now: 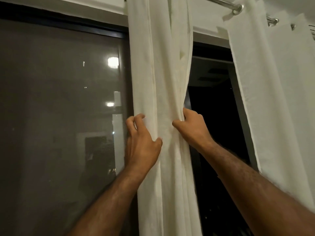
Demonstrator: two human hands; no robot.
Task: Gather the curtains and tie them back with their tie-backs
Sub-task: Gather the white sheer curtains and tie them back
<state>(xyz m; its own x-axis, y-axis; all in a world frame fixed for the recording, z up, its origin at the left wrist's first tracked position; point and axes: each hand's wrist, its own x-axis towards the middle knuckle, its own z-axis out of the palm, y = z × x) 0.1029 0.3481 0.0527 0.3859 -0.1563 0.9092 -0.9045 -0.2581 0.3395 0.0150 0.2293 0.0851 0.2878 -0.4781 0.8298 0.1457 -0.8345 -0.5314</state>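
The gathered white curtain (162,92) hangs down the centre of the frame, bunched between both hands; the left hand (142,143) curls its fingers round the left edge, thumb pressed on the front folds; the right hand (191,126) clenches the right edge; a second curtain (279,92) hangs at right from a metal rod (221,1); dark window glass (59,99) fills the left.

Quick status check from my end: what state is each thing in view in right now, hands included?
Middle white fabric curtain: bunched into a narrow column, no tie-back visible on it.
Right white fabric curtain: hanging loose, not tied.
Left hand: gripping the bunch's left edge.
Right hand: gripping the bunch's right edge.
Silver metal curtain rod: mounted, carrying both curtains.
Dark glass window: uncovered.
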